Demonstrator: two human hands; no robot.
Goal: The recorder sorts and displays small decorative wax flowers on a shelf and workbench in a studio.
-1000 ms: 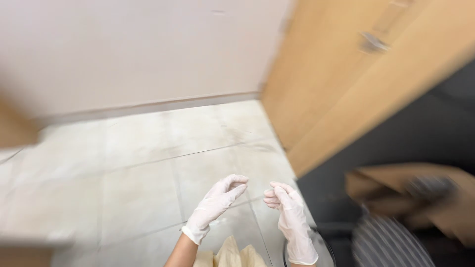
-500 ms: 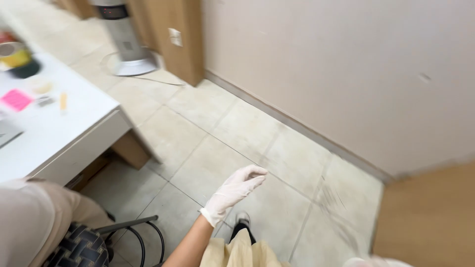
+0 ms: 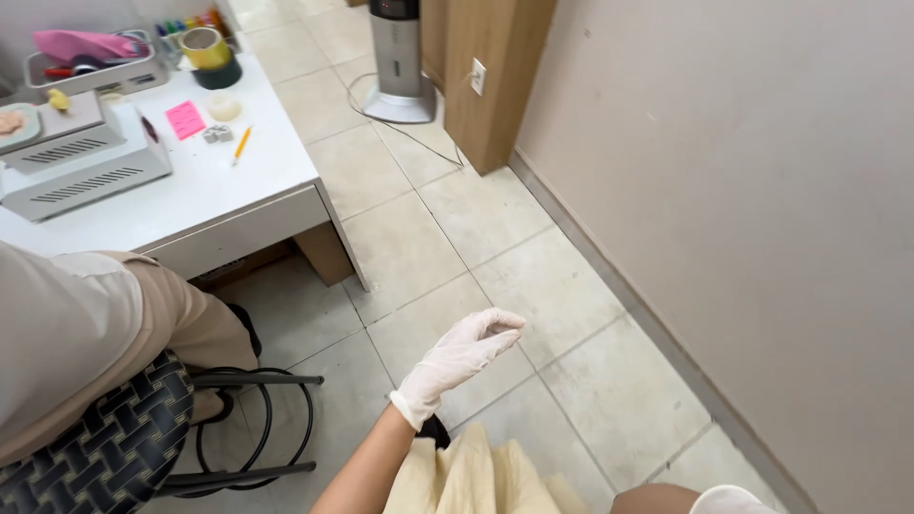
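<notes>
- Since the earlier frame the view has turned more to the left, so more of the white counter (image 3: 238, 181) shows now, and the left hand (image 3: 457, 360) sits higher and nearer the middle of the picture.
- Left hand wears a white glove; its grip is loosely closed, the fingertips (image 3: 505, 324) curled toward the thumb, and it holds nothing.
- It hangs in the air above the beige tiled floor (image 3: 495, 238), touching nothing.
- Right hand (image 3: 728, 500) shows only as a gloved edge at the bottom border; I cannot tell its grip.
- On the counter lie a pink note (image 3: 185, 120), a pencil (image 3: 242, 145), a roll of tape (image 3: 207, 48) and a white box device (image 3: 86, 162).
- Another person in beige clothes (image 3: 86, 333) sits on a patterned chair (image 3: 105, 438) at the left.
- A tower fan (image 3: 398, 57) stands on the floor near the wooden cabinet (image 3: 495, 76).
</notes>
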